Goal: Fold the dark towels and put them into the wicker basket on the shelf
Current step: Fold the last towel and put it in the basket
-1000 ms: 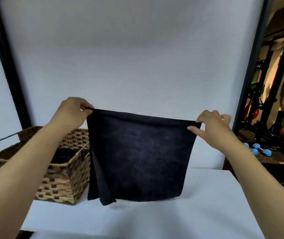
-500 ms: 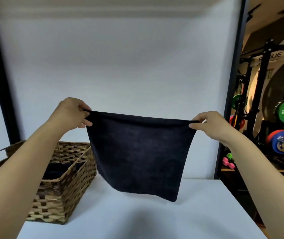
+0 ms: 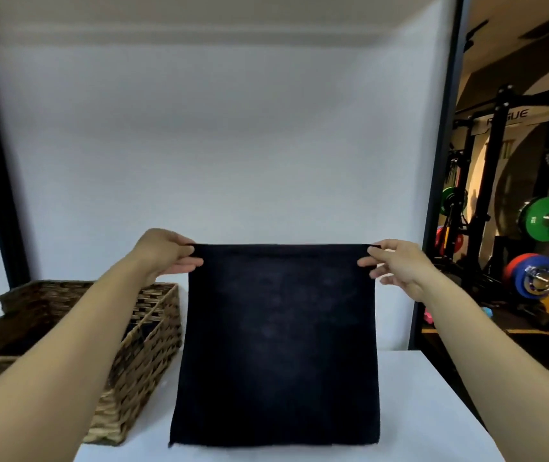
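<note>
A dark towel (image 3: 278, 345) hangs flat in the lower centre of the frame. The left hand (image 3: 163, 253) pinches its upper left corner, the right hand (image 3: 396, 265) pinches its upper right corner. At lower left, a wicker basket (image 3: 146, 341) stands on the white shelf (image 3: 433, 411).

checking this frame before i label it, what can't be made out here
- Head view: inside of the woven wicker basket is mostly hidden by the left forearm and its own near wall; whether it holds towels cannot be told.
- White shelf top behind the hanging dark square towel is covered by the cloth.
- Fingertips of the left hand and right hand behind the towel's top corners are hidden.
- Basket's left end is cut off by the frame edge.
</note>
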